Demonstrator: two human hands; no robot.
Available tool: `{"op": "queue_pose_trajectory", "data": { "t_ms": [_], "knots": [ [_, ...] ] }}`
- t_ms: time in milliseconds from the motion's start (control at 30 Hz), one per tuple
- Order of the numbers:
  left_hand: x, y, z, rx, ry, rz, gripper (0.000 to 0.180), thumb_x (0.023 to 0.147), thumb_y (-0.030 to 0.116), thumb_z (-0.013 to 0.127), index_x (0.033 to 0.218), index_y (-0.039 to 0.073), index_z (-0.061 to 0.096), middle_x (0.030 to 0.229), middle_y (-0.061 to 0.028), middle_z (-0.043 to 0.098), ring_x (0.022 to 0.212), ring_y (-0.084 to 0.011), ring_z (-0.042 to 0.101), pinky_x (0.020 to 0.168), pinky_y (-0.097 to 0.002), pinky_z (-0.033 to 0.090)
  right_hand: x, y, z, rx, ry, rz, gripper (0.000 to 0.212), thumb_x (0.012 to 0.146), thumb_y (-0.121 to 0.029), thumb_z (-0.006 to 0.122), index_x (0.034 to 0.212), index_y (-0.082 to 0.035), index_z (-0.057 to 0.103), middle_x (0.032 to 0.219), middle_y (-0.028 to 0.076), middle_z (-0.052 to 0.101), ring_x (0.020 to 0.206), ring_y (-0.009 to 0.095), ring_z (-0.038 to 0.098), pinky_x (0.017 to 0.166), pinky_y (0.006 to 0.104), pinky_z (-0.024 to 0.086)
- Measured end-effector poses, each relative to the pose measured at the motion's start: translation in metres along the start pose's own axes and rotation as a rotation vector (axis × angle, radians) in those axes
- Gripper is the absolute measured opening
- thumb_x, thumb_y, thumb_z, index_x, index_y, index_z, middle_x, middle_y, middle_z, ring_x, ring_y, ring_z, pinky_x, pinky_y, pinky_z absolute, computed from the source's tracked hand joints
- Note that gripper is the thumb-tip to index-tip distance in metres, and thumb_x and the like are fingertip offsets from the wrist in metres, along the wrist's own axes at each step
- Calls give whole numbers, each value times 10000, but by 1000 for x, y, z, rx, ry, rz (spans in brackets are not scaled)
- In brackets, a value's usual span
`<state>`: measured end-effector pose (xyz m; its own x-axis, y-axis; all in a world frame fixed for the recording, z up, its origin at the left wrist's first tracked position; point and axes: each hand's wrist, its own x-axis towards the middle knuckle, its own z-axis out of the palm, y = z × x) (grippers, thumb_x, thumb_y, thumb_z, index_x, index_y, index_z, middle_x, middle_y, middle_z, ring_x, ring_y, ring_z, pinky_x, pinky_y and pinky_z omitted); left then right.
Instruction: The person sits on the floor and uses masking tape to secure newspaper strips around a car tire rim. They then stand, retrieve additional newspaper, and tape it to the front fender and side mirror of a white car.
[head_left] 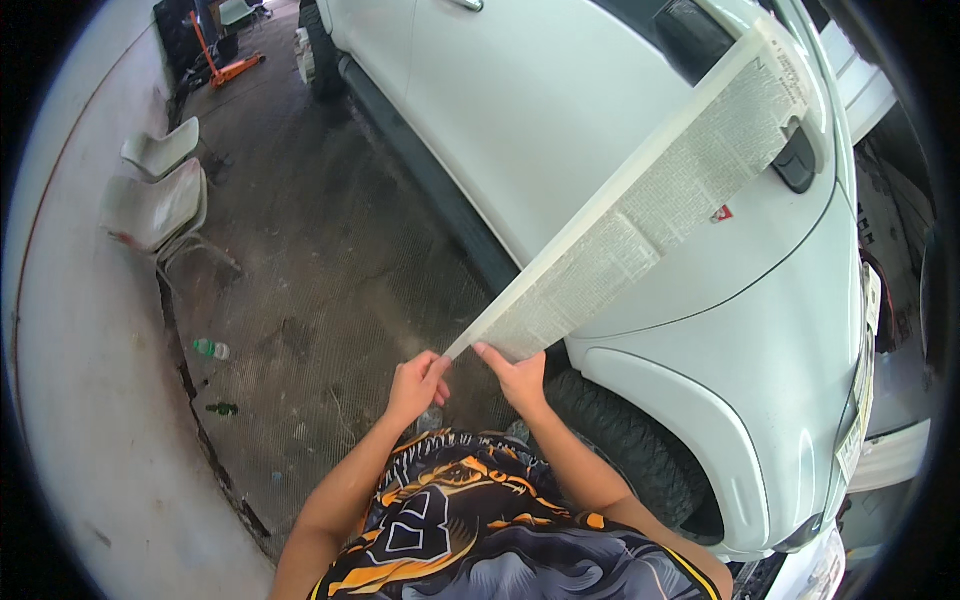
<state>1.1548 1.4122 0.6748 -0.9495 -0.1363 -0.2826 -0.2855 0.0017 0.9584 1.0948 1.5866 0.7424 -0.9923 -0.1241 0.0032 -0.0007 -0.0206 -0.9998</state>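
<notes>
A long strip of newspaper (650, 215) stretches diagonally in front of a white vehicle (520, 150), from my hands up toward its mirror and window. A pale band like masking tape (600, 212) runs along the paper's left edge. Closed at the lower tip of that band, my left hand (415, 388) pinches its end between thumb and fingers. Just to the right, my right hand (518, 382) grips the bottom edge of the newspaper, its thumb on top and its other fingers mostly hidden behind. Whether the far end touches the vehicle I cannot tell.
A black tyre (640, 450) and the running board (430, 190) lie close by. Along the left wall stand two whitish chairs (160, 205). A plastic bottle (211, 349) lies on the dark floor (300, 290). An orange floor jack (235, 70) stands far back.
</notes>
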Motion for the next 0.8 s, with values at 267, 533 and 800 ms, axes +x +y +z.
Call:
{"op": "queue_pose_trajectory", "data": {
  "t_ms": [267,533,800],
  "knots": [
    [-4,-3,-1,-5,7,9,302,1025,291,594,972,8,684,608,-84,676,479,-129,637,451,-278,481,-7,15,-2,74,-3,21,307,842,-118,835,1064,49,706,1018,95,737,919,165,686,848,304,528],
    [-4,-2,-5,-13,19,-6,300,1023,278,603,950,-4,677,611,-96,681,472,-132,635,457,-276,489,54,-42,-67,218,-184,-196,1126,688,-599,890,1474,45,405,1496,148,483,1423,313,430,1190,467,311],
    [3,-12,-3,-59,-7,35,319,1025,273,605,931,-24,674,603,-102,673,469,-129,629,453,-274,485,124,-212,-88,218,-448,-486,996,869,-650,677,1499,57,365,1476,295,476,1374,420,493,1117,550,438]
  ]
}}
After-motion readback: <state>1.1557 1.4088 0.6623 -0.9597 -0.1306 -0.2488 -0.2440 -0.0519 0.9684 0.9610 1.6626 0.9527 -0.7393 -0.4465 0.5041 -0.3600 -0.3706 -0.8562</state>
